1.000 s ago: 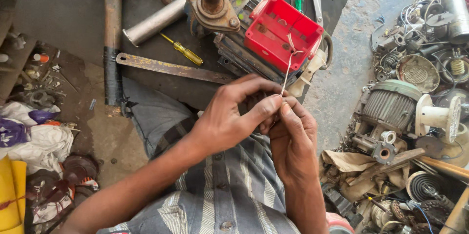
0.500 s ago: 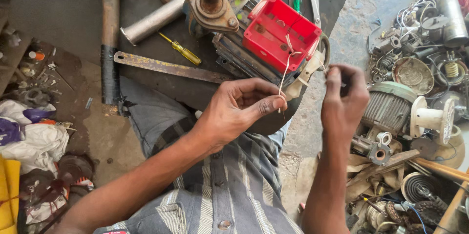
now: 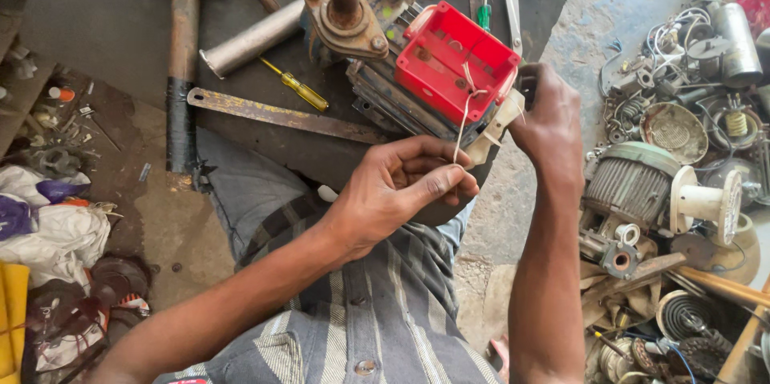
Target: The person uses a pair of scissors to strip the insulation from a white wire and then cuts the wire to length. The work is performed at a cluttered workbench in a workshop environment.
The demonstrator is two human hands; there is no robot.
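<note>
Right hand has moved off the white wire and is now gripping the motor's edge beside the red terminal box. Left hand is pinching the wire just below the box. Wire is already tied inside the box; tail looks still loose.

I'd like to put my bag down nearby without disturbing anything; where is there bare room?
Bare room: the dark mat left of the long-handled hammer, and the pale concrete strip between the scissors and the scrap heap. Crowded: around the red plastic box where the left hand pinches the white string, and the right hand.
</note>
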